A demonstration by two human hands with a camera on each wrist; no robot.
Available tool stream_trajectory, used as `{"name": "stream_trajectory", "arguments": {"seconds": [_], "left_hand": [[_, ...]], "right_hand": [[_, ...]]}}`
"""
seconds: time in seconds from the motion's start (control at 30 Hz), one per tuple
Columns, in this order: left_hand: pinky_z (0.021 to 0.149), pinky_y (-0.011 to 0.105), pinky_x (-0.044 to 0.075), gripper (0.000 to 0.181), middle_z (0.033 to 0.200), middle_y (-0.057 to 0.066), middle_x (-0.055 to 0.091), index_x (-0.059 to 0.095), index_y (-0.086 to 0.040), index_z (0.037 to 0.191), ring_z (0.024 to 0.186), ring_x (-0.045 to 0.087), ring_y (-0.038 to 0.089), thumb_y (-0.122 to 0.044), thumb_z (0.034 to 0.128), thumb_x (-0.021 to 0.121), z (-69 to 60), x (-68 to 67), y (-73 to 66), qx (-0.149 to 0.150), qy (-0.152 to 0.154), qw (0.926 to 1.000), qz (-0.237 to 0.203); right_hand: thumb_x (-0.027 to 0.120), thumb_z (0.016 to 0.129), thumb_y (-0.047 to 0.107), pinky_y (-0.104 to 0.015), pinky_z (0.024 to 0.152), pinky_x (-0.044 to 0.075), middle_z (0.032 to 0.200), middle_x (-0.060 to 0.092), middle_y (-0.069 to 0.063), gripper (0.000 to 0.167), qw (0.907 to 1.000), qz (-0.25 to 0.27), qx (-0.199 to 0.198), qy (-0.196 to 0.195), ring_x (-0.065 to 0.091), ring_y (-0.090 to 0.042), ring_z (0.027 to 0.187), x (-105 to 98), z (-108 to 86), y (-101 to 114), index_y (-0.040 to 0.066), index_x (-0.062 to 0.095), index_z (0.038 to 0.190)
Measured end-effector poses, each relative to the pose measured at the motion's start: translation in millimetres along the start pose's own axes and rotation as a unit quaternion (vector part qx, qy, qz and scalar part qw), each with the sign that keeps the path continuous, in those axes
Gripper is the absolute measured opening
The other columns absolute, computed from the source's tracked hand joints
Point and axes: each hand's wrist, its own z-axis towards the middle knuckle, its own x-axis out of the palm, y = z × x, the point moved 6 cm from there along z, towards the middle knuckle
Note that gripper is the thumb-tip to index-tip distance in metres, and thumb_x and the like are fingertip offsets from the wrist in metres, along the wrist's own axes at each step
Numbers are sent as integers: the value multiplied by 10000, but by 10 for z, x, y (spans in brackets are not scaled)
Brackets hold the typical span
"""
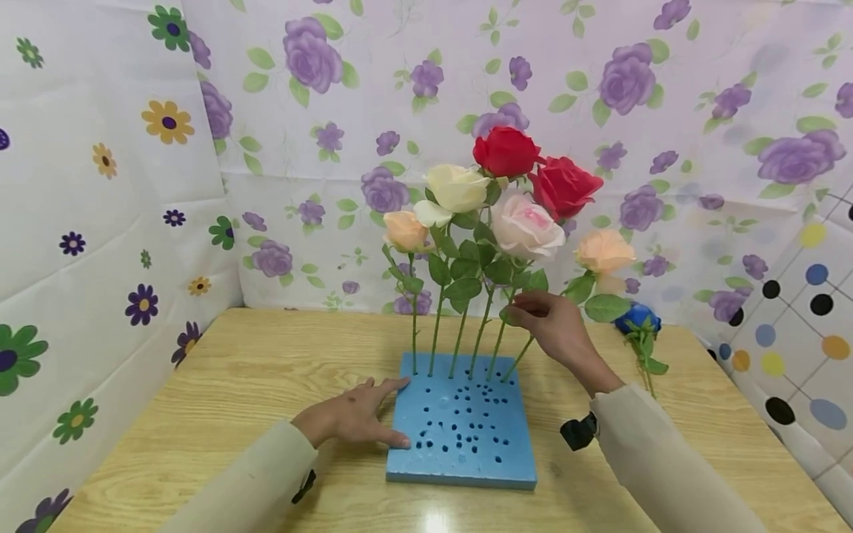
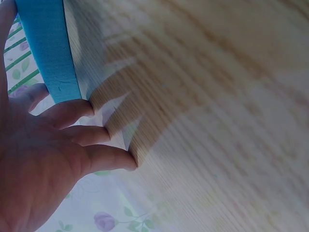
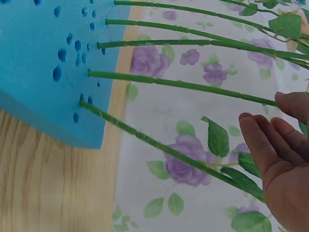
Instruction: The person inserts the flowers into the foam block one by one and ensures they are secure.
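Observation:
Several roses stand with their green stems in a row of holes along the far edge of a blue foam block [image 1: 466, 466]. Among them are two red roses [image 1: 506, 152], a cream rose [image 1: 456, 189], a pale pink rose [image 1: 526, 226] and two peach roses [image 1: 605, 252], the right one leaning outward. My left hand [image 1: 353, 414] spreads its fingers at the block's left side, thumb and a fingertip touching its edge. Beside the right-hand stems is my right hand [image 1: 556, 326]. Its thumb meets a stem [image 3: 183, 85], with a gap between thumb and fingers in the right wrist view.
A blue rose [image 1: 637, 318] lies on the wooden table [image 1: 266, 385] at the far right. Many small holes dot the block's top. Floral cloth [image 1: 300, 148] hangs behind the table, with patterned sheets at both sides.

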Motion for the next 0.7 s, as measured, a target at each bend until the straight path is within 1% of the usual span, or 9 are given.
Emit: {"name": "stream_trajectory", "arguments": {"seconds": [0.17, 0.27, 0.37, 0.43, 0.57, 0.7], "left_hand": [[1090, 728, 201, 1029, 1613, 111, 289, 247, -272, 1600, 1477, 109, 481, -619, 784, 769, -3, 11, -3, -42, 5, 10000, 17], [1093, 726, 198, 1024, 1617, 108, 280, 248, -274, 1599, 1480, 103, 475, -617, 787, 768, 1, 6, 0, -43, 15, 10000, -9], [1089, 728, 206, 1027, 1618, 108, 278, 245, -278, 1600, 1482, 100, 471, -616, 785, 770, -5, 3, 5, -66, 26, 10000, -56], [1086, 729, 212, 1029, 1618, 108, 277, 243, -280, 1600, 1482, 101, 472, -615, 784, 772, -5, 4, 11, -78, 30, 9999, -73], [1084, 727, 219, 1029, 1618, 108, 277, 244, -284, 1600, 1484, 104, 468, -617, 782, 772, 5, 9, 14, -69, 45, 9999, -81], [1082, 729, 221, 1029, 1618, 110, 276, 247, -286, 1598, 1484, 106, 467, -617, 779, 775, 10, 9, 10, -76, 45, 9999, -80]], "right_hand": [[624, 1005, 310, -467, 883, 549, 1244, 669, -142, 419, 9999, -127, -74, 61, 650, -303, 1109, -109, -73, -1, 46, 626, 1330], [626, 1004, 314, -487, 913, 538, 1256, 662, -154, 441, 9999, -85, -69, 133, 636, -319, 1139, -182, -115, 12, 32, 612, 1343], [622, 1000, 368, -508, 940, 519, 1279, 649, -155, 494, 9997, -80, 47, 220, 613, -331, 1173, -250, -153, 5, 39, 593, 1368], [629, 990, 403, -514, 935, 518, 1286, 646, -146, 519, 9996, -120, 129, 221, 606, -329, 1181, -301, -176, -12, 57, 591, 1375], [643, 982, 401, -491, 853, 548, 1279, 651, -141, 511, 9997, -120, 146, 133, 639, -307, 1128, -402, -218, -49, 69, 600, 1369], [655, 983, 355, -398, 811, 581, 1252, 664, -161, 494, 9999, 94, 16, 58, 690, -221, 1032, -484, -259, -73, 37, 601, 1357]]}}
